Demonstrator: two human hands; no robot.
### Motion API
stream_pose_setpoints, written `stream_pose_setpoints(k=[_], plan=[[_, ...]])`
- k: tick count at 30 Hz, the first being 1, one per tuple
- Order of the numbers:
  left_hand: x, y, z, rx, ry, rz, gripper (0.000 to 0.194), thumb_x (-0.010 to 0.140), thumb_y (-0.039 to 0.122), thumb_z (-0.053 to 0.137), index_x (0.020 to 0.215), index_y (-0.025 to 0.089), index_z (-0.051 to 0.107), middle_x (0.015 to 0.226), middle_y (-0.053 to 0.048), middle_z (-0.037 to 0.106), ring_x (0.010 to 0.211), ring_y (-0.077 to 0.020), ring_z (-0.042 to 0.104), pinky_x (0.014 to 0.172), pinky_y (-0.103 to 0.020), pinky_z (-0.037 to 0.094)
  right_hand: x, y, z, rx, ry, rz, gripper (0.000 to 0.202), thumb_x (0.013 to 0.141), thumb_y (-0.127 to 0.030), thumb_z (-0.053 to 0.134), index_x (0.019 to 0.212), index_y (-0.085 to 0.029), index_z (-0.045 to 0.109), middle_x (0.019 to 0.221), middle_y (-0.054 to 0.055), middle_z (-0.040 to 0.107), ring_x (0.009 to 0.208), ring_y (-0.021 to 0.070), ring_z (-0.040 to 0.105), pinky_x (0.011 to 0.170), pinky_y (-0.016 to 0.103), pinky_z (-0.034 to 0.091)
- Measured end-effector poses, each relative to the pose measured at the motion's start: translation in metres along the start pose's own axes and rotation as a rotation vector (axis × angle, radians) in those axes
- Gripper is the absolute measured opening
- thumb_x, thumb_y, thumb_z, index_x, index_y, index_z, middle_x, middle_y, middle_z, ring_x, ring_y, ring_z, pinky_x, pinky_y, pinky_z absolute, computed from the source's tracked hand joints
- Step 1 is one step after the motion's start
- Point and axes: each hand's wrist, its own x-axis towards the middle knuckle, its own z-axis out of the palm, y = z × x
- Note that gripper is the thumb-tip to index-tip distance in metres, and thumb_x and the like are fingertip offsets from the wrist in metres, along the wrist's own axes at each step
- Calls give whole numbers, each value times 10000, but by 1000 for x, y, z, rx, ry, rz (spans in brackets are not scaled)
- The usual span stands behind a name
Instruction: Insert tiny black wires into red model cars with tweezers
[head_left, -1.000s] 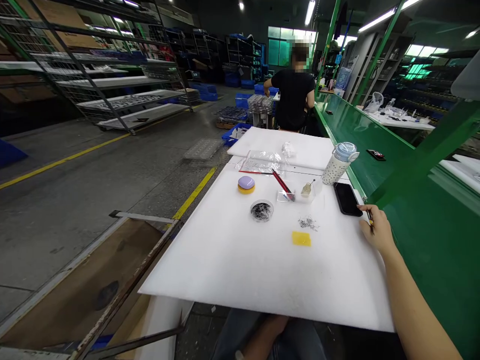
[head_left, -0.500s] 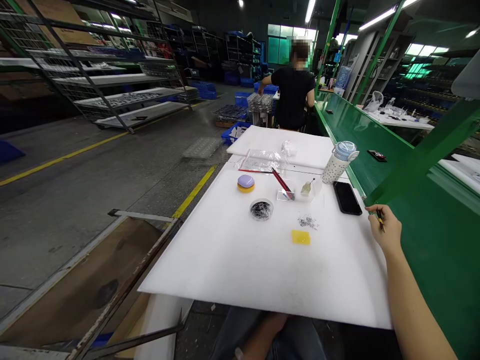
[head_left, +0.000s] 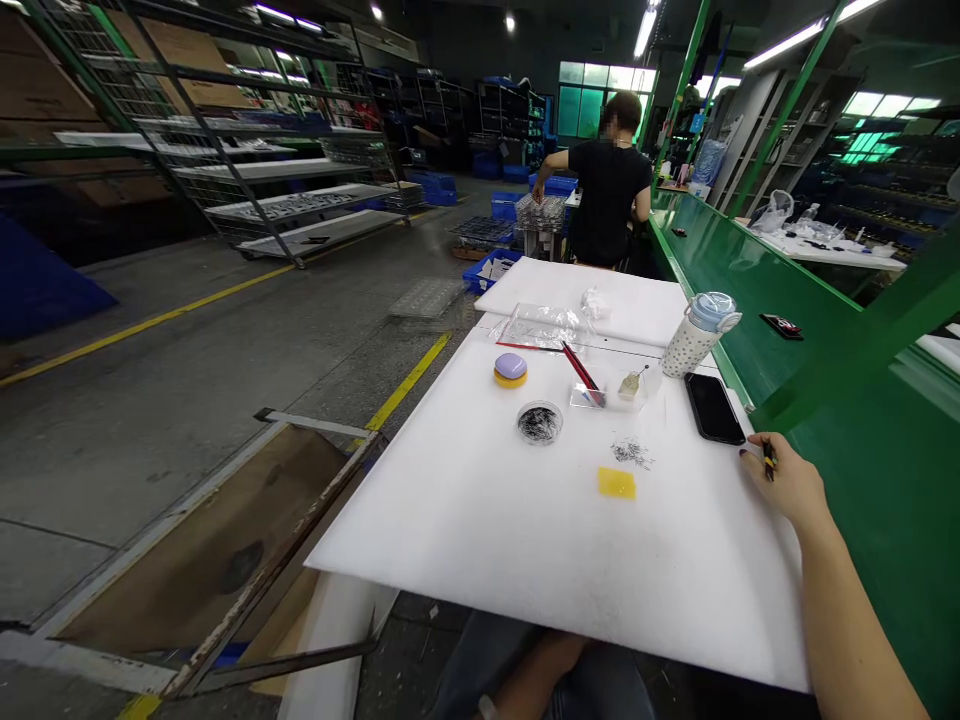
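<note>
My right hand (head_left: 791, 482) rests at the table's right edge beside a black phone (head_left: 714, 408). A slim black-and-yellow tool (head_left: 769, 460) is held in its curled fingers; I cannot make out its kind. My left hand (head_left: 562, 652) lies low over my lap, with its fingers hidden under the table's front edge. On the white table top (head_left: 525, 540) a round clear dish (head_left: 539, 423) holds many thin black pieces. Similar loose dark pieces (head_left: 632, 454) lie scattered just behind a yellow rectangle (head_left: 616, 483).
A spotted bottle (head_left: 690, 335) stands behind the phone. Further left are red-and-black tweezers (head_left: 583, 374), a small glass bottle (head_left: 630, 384), a lilac-and-yellow round case (head_left: 511, 370) and a clear plastic bag (head_left: 544, 325). A co-worker (head_left: 607, 190) sits beyond the table.
The camera view has turned slightly left, so the scene sits further right and a little lower. My right hand stays by the phone, still holding the black-and-yellow tool.
</note>
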Motion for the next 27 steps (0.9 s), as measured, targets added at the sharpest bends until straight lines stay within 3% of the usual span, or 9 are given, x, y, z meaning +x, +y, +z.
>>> stream_pose_setpoints(k=[10,18,21,24,27], plan=[[14,-6,9,-105,-6,-77,190,982,342,638,945,161,685,1079,-59,722,1080,-204,658,1066,-457,473,-2,-9,-7,-27,-88,24,417,815,-528,493,1100,-245,608,769,83,702,613,280,603,551,348,398],[8,-2,8,-166,-23,-33,175,993,317,622,1047,164,687,1126,-66,720,1089,-206,666,1051,-462,499,-1,-7,-4,-9,-72,21,428,802,-511,507,1108,-229,607,747,82,679,614,280,602,559,348,403],[7,-2,6,-160,-36,-22,222,980,338,645,1119,171,687,1190,-85,713,1161,-236,651,1079,-507,487,-1,-9,-2,54,-2,-104,425,770,-422,516,1123,-200,592,839,115,703,740,310,636,653,390,468],[7,-3,6,-155,-50,-8,250,975,333,652,1169,178,681,1271,-96,692,1216,-247,632,1111,-523,463,-2,-12,-1,114,55,-241,426,750,-347,513,1148,-207,567,1090,159,723,986,366,638,809,468,504],[8,-5,6,-149,-63,0,230,985,316,635,1161,175,682,1308,-92,678,1233,-237,624,1128,-510,448,-3,-16,1,153,74,-284,430,756,-322,522,1177,-235,545,1291,158,675,1153,390,594,914,534,490]])
